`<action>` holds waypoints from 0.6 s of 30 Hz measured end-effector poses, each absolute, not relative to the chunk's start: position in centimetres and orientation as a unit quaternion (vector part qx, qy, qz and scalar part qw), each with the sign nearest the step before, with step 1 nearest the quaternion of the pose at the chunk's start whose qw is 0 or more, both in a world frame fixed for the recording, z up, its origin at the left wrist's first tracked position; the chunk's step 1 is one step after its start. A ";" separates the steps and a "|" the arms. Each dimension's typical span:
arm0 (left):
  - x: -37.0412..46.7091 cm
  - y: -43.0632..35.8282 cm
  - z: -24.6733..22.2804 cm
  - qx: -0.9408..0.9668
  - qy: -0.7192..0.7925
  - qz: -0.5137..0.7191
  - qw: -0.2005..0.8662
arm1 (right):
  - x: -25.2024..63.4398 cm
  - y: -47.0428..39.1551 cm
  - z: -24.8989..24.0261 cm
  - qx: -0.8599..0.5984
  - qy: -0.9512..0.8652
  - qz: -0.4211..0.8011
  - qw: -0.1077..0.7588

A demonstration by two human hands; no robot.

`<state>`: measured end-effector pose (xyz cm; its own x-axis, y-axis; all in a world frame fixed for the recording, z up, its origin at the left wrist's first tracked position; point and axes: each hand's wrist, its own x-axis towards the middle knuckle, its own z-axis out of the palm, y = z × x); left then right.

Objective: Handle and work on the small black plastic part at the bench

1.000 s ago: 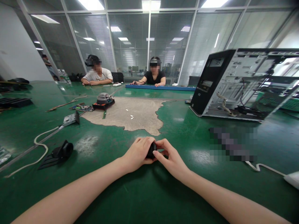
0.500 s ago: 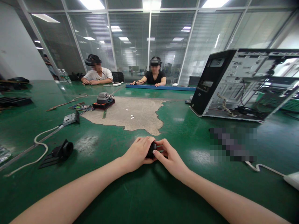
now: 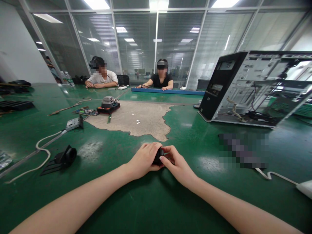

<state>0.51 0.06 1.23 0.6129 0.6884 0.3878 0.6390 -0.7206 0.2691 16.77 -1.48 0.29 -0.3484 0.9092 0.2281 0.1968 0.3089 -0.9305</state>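
A small black object point(image 3: 158, 158) sits between my two hands, low over the green table point(image 3: 136, 208); its kind is hard to make out because fingers cover most of it. From the left, my left hand point(image 3: 143, 160) wraps over it with the fingers together. On its right side, my right hand point(image 3: 179, 166) grips the edge between thumb and fingertips. Both hands are closed on the same object.
An opened black computer case point(image 3: 225, 84) stands at right. To the left lie a black plastic duct point(image 3: 64, 156), a metal box with a cable point(image 3: 74, 123), a circuit board point(image 3: 86, 111) and a cooler point(image 3: 109, 103). Two people sit across, behind a long blue bar point(image 3: 168, 91).
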 end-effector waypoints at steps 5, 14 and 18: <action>0.5 0.0 1.3 0.897 0.367 0.241 0.053 | 16.9 -1.7 0.5 -0.376 -0.742 0.330 0.447; 0.5 0.1 1.3 0.897 0.370 0.236 0.054 | 16.7 -1.5 0.5 -0.397 -0.692 0.429 0.423; 0.5 0.0 1.3 0.897 0.370 0.235 0.054 | 16.8 -1.7 0.7 -0.392 -0.717 0.400 0.415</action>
